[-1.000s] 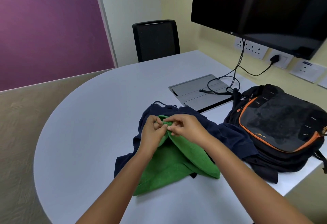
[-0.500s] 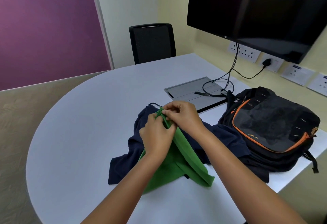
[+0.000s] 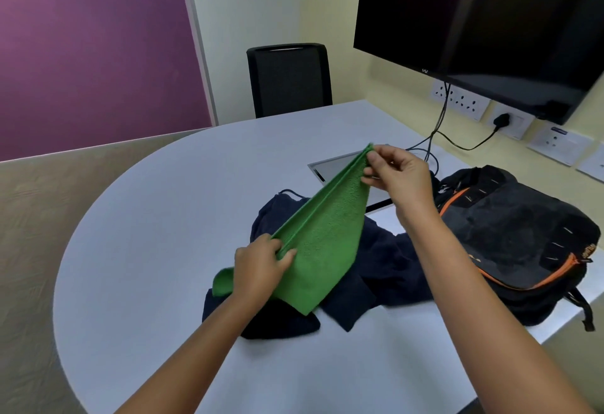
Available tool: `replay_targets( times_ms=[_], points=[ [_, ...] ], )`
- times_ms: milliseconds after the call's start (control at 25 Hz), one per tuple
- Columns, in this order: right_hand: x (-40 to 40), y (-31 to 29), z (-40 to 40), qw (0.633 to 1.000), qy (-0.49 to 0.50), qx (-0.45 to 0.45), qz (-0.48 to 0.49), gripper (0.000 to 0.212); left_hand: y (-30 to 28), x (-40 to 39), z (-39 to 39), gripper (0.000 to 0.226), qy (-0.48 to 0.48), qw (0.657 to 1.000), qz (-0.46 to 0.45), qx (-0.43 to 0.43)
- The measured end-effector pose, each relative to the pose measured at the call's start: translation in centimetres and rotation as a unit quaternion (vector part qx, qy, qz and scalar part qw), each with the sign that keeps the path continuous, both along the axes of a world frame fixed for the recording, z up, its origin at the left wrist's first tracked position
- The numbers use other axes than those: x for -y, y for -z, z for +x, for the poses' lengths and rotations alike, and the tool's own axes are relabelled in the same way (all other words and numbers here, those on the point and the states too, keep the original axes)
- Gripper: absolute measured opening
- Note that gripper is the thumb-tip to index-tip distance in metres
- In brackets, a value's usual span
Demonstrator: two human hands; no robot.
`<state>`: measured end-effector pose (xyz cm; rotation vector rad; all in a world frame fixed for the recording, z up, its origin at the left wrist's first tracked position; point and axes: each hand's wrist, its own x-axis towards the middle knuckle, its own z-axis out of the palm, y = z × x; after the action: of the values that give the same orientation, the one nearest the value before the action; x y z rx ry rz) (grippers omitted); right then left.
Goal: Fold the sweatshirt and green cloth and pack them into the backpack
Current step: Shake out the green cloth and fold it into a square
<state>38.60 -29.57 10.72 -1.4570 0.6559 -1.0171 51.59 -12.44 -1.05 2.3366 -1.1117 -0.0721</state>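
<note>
Both hands hold the green cloth (image 3: 322, 234) stretched along its doubled edge: the left hand (image 3: 261, 266) pinches the near end, and the right hand (image 3: 395, 173) pinches the far corner, raised higher. Under the cloth and between the forearms lies the crumpled navy sweatshirt (image 3: 376, 266) on the white table (image 3: 147, 250). The black backpack (image 3: 516, 234) with orange zip trim lies shut just right of the right forearm, with small orange lettering too blurred to read; the logo on the dark monitor (image 3: 483, 15) beyond the right hand is also unreadable.
</note>
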Motion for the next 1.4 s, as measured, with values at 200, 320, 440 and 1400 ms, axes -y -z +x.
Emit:
replay_targets(
  times_ms=[200, 320, 440, 1400],
  points=[
    [2.9, 0.5, -2.4, 0.998, 0.066, 0.022, 0.001, 0.015, 2.4, -3.6, 4.3, 0.037, 0.032, 0.987, 0.143, 0.070],
    [4.1, 0.4, -3.9, 0.995, 0.080, 0.051, -0.009, 0.012, 1.5, -4.7, 6.3, 0.039, 0.078, 0.989, 0.099, 0.073],
    [5.0, 0.6, -5.5, 0.989, 0.123, 0.071, -0.041, 0.036, -1.1, -5.9, 7.4, 0.032, 0.115, 0.991, -0.030, 0.061],
    [10.1, 17.3, -4.4, 0.936, 0.155, -0.312, -0.045, 0.042, 6.7, -3.1, 9.9, 0.047, -0.183, 0.924, -0.095, -0.322]
  ],
)
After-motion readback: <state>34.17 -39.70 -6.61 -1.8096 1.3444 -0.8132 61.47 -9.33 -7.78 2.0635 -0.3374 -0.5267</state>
